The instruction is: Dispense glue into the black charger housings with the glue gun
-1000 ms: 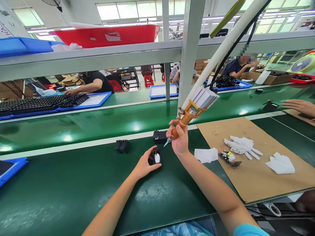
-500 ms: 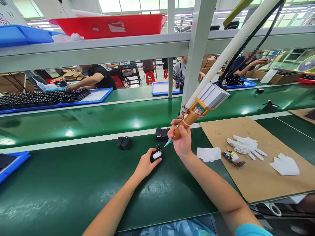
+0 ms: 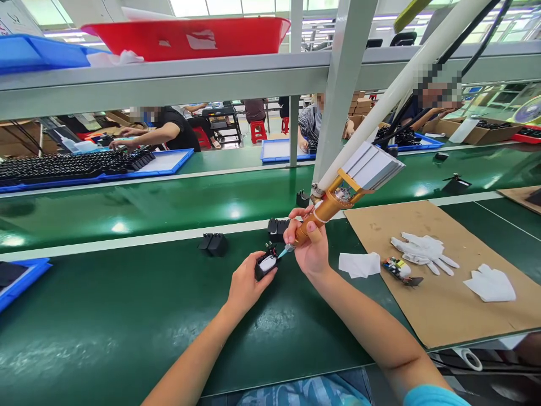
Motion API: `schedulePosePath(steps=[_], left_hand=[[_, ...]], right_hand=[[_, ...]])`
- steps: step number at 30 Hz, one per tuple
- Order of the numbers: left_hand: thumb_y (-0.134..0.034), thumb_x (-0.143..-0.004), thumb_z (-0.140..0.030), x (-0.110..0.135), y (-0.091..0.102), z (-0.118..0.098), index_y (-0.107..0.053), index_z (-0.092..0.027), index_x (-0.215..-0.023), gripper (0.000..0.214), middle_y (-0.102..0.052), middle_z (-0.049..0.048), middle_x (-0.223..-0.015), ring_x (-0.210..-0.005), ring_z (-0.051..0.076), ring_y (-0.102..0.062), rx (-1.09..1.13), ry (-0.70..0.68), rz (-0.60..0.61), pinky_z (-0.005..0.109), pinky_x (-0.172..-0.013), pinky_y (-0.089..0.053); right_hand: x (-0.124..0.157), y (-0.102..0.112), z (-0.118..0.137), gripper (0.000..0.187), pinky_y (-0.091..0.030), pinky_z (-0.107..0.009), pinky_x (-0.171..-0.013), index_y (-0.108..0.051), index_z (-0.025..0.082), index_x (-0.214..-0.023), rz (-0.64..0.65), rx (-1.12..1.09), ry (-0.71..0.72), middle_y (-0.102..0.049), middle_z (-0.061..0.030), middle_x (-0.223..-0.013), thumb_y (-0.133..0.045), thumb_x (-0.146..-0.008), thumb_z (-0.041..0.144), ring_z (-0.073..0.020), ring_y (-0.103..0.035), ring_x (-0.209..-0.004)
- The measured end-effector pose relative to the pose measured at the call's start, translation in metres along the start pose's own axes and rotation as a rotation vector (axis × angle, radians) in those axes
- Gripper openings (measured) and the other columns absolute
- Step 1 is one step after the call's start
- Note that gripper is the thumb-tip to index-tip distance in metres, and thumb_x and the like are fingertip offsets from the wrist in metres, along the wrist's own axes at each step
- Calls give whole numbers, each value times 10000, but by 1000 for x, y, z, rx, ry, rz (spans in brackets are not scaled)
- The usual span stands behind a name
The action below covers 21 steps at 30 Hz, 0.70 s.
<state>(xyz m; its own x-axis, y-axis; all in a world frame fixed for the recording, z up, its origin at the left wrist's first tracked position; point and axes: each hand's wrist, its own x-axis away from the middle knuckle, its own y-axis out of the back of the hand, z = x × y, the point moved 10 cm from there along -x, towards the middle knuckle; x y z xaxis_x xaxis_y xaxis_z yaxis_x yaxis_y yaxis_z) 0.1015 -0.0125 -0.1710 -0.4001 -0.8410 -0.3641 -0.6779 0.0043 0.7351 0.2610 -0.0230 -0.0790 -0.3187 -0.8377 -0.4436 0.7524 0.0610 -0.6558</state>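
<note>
My left hand [image 3: 246,283] is closed around a small black plastic housing [image 3: 262,272], tilted up, with a white part and some wires showing inside. In my right hand [image 3: 311,248] is a gold-coloured glue dispenser [image 3: 323,213], its barrel wrapped by my fingers. The dispenser's blue needle tip [image 3: 284,253] points down left at the edge of the housing; whether it touches I cannot tell. Just behind stand more black housings [image 3: 278,229], partly hidden by my right hand. Another pair of black housings [image 3: 213,245] sits to the left on the green bench [image 3: 139,316].
A white pole [image 3: 397,101] with black cables slants up from the dispenser. On the brown cardboard [image 3: 448,304] lie white gloves [image 3: 422,250] and a small circuit board [image 3: 399,270]. A green conveyor belt [image 3: 181,206] runs behind, with co-workers beyond. A grey shelf [image 3: 169,84] crosses above.
The blue needle tip has moved down left to the housing. My left hand has tilted the housing slightly. Another black housing has come into sight on the belt behind the dispenser.
</note>
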Motion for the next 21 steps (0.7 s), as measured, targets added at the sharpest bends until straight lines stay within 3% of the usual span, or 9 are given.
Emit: schedulePosePath(steps=[6,12,16,21], left_hand=[[-589,-838,-405,1,2,-3,-485,-201,-1108,354,-652,40,-942,-818,181,-636,39,7,12,284,-727,-487],[-578,-827,-416,0,-3,2,-476,-206,-1101,360,-653,32,-917,-752,166,-630,86,71,41,274,-693,-481],[-561,-824,-399,1,-10,5,-443,-208,-1111,364,-655,28,-947,-629,128,-585,131,135,85,256,-630,-465],[-565,-814,-382,2,-20,0,-424,-219,-1091,351,-655,33,-1026,-636,120,-588,213,165,146,253,-637,-470]], right_hand=[[0,0,3,221,-423,-217,-516,-478,225,-902,-9,-15,2,-539,24,-903,-604,-815,384,-32,-494,-510],[0,2,0,375,-430,-238,-508,-425,278,-1055,-46,2,-24,-536,25,-915,-617,-773,434,-42,-469,-500],[1,-1,1,366,-422,-240,-516,-437,281,-1071,-17,-21,-20,-528,20,-930,-604,-783,433,-44,-479,-511],[5,-7,-1,356,-423,-249,-524,-431,281,-1064,13,-45,-37,-518,14,-944,-594,-787,433,-53,-486,-529]])
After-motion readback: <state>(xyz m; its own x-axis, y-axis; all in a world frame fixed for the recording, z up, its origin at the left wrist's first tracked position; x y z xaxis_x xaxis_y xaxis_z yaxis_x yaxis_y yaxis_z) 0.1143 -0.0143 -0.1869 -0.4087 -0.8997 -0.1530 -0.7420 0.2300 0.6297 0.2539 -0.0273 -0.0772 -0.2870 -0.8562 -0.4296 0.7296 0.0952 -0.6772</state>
